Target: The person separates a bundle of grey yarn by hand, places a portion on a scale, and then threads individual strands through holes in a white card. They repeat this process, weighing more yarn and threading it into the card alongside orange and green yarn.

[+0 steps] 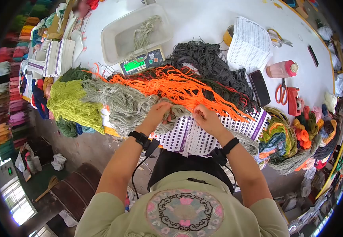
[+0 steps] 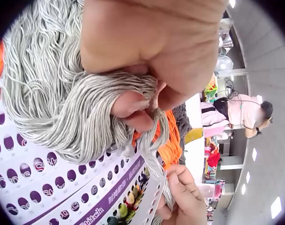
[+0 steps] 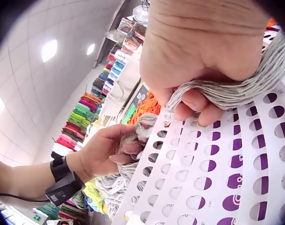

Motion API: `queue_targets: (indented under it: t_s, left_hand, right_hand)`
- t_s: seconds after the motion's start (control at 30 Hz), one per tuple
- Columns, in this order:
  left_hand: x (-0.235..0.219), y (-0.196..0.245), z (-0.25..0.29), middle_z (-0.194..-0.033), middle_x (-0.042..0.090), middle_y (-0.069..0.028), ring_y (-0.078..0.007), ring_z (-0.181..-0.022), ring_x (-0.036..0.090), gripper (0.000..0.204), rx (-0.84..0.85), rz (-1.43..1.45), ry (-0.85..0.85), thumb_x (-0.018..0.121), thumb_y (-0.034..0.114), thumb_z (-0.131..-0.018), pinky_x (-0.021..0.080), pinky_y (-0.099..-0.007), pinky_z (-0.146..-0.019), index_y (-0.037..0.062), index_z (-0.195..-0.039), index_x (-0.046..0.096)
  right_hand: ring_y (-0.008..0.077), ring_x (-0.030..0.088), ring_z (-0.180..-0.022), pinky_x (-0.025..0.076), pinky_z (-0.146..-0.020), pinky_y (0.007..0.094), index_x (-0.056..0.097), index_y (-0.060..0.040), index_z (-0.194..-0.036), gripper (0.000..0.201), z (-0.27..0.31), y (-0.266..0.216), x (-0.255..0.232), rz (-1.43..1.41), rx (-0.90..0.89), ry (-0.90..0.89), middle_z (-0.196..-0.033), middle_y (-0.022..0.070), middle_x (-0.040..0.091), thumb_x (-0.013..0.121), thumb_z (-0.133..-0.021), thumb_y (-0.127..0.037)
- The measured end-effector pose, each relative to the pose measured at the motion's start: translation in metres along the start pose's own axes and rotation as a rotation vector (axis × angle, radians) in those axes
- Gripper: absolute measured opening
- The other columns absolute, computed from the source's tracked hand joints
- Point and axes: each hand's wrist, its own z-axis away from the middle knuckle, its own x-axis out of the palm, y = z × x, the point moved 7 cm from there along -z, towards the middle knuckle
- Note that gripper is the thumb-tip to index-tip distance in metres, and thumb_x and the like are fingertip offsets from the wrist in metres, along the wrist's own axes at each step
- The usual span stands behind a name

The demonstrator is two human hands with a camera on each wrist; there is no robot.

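Grey-green thread (image 1: 120, 103) lies in a thick bundle on the table's near side. The left hand (image 1: 158, 114) grips part of it; in the left wrist view, strands (image 2: 81, 112) loop round the curled fingers (image 2: 138, 119). To its right, the right hand (image 1: 209, 120) pinches a thinner length of the same thread, which in the right wrist view runs through its fingers (image 3: 196, 105) and off to the right (image 3: 245, 91). A short stretch of thread spans the two hands. Beneath them are white cards with round holes and purple bands (image 1: 187, 138).
Orange thread (image 1: 179, 89) and dark grey thread (image 1: 203, 57) lie beyond the hands. Further back are a scale (image 1: 141, 61), a plastic tub (image 1: 112, 39), a phone (image 1: 259, 87), a bottle (image 1: 280, 70) and red-handled scissors (image 1: 281, 94). Lime thread (image 1: 70, 102) is left, mixed skeins (image 1: 280, 138) right.
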Motion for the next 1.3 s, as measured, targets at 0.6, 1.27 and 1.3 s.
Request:
queue_targets:
  t_s: [0.6, 1.27, 1.3]
  left_hand:
    - [0.075, 0.000, 0.007, -0.088, 0.069, -0.0060, -0.0090, -0.054, 0.059, 0.043, 0.047, -0.389, -0.326, 0.046, 0.006, -0.091, 0.043, -0.0221, -0.043, 0.0099, -0.133, 0.053]
    - [-0.161, 0.057, 0.092, -0.073, 0.055, 0.0026, -0.0031, -0.060, 0.047, 0.022, 0.389, 0.514, 0.736, 0.061, 0.009, -0.091, 0.035, -0.0166, -0.044, 0.0077, -0.113, 0.060]
    - [-0.143, 0.058, 0.095, -0.074, 0.057, 0.0027, -0.0029, -0.060, 0.046, 0.023, 0.420, 0.256, 0.898, 0.060, 0.006, -0.091, 0.036, -0.0172, -0.046, 0.0088, -0.113, 0.062]
  right_hand:
    - [0.0249, 0.068, -0.079, 0.051, -0.071, 0.0355, 0.060, -0.0068, -0.109, 0.032, -0.005, 0.006, 0.007, 0.046, 0.031, -0.023, -0.085, 0.0113, 0.068, 0.065, -0.084, -0.027]
    - [0.0305, 0.067, -0.071, 0.049, -0.061, 0.0436, 0.056, -0.0146, -0.109, 0.051, 0.000, -0.009, 0.009, 0.375, 0.019, -0.022, -0.073, 0.0090, 0.065, 0.054, -0.087, -0.060]
    - [0.0305, 0.067, -0.071, 0.049, -0.061, 0.0436, 0.056, -0.0146, -0.109, 0.051, -0.001, -0.010, 0.010, 0.375, 0.018, -0.022, -0.073, 0.0090, 0.065, 0.054, -0.087, -0.060]
